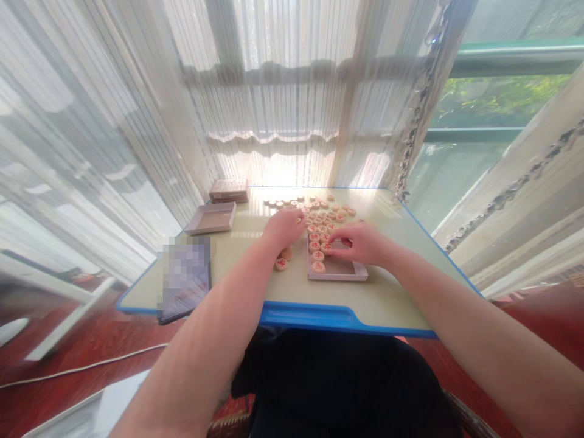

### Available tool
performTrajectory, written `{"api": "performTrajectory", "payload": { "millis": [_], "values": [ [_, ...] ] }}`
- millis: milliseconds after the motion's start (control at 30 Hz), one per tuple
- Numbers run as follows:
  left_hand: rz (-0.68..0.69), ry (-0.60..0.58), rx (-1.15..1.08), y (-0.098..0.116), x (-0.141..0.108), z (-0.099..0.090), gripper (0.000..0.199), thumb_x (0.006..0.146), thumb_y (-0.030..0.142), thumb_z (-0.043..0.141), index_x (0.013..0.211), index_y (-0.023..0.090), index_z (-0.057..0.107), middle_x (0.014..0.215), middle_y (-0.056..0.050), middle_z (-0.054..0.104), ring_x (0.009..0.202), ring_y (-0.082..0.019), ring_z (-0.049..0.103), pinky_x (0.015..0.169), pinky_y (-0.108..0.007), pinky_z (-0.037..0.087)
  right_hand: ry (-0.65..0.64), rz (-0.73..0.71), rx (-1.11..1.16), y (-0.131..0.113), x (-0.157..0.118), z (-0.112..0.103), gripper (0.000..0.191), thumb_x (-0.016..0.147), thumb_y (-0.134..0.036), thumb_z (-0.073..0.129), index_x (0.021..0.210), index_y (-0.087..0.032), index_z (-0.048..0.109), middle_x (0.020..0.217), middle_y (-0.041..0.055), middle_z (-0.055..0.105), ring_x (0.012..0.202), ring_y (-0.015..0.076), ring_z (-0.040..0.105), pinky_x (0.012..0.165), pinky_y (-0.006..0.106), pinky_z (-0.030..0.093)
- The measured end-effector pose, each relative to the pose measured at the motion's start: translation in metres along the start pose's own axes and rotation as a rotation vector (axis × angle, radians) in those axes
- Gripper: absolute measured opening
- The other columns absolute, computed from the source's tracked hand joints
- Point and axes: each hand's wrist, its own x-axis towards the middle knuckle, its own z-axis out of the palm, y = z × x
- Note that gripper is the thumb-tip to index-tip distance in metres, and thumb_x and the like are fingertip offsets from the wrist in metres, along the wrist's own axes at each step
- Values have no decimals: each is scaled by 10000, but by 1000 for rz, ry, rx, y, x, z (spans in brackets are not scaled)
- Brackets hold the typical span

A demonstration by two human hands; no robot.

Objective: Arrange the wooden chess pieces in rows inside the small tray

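Several round wooden pieces with red characters fill the left and far parts of a shallow box (337, 275) on the table. My right hand (360, 243) is over the box, its thumb and forefinger closed on a round piece (325, 248) in the second column. My left hand (285, 228) rests beyond the box's left side, fingertips at a piece among the others; whether it grips it is hard to see. Below that hand a loose piece (281, 264) lies on the table, partly overlapped by another. More pieces (292, 201) spread behind both hands.
The pale table (392, 298) has a blue edge. An open shallow box lid (211, 218) lies at the left, with a stack of flat boxes (229, 190) behind it. A dark tablet (187, 277), partly blurred out, sits near the left edge. Sheer curtains hang behind.
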Motion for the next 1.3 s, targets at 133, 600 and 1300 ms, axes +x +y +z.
{"api": "performTrajectory", "payload": {
  "millis": [133,600,1300],
  "values": [
    [-3,1,2,0,0,1,275,836,305,445,900,190,686,923,-63,643,847,-196,585,788,-309,467,22,-10,1,1,0,1,284,738,-457,631,802,-188,698,538,-32,473,523,97,418,539,231,295],
    [-1,-22,-3,0,-1,-2,284,840,308,440,920,187,683,951,-69,650,898,-205,587,818,-313,465,262,312,-133,32,4,-11,276,799,-250,480,977,-191,681,722,30,579,668,154,520,616,265,363],
    [-13,-55,-7,0,-3,-2,284,838,313,433,899,190,682,954,-66,653,888,-203,585,797,-309,463,38,449,-190,45,7,-11,217,731,-321,527,806,-209,696,809,38,657,730,169,568,599,258,382]
  ]
}}
